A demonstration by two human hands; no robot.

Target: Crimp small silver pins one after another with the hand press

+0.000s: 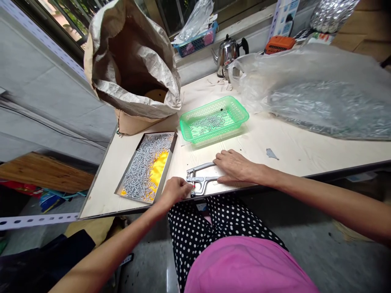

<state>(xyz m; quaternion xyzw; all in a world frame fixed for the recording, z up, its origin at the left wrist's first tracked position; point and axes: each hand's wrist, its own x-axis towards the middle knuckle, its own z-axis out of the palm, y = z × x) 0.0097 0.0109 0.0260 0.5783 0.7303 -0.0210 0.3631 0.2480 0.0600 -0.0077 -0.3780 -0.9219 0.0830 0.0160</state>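
Note:
A pair of metal snap-fastener pliers [201, 178] lies on the table by its front edge, jaws to the left. My right hand [232, 166] is closed around the ends of its two handles, which are spread apart. At the jaws, my left hand [176, 190] has thumb and fingertips pinched together; any small part between them is hidden. Left of that hand, a shallow tray [171, 156] holds many small silvery metal pins [143, 162] over a yellow bottom. Beyond the pliers, a green plastic basket [214, 136] contains more such small metal pieces.
At the back left stands a large open sack [134, 110]. A clear plastic bag [320, 97] full of small shiny pieces covers the right side. Behind are a metal kettle [227, 55], a blue basket [195, 44] and an orange box [279, 44]. A grey scrap [271, 154] lies at right.

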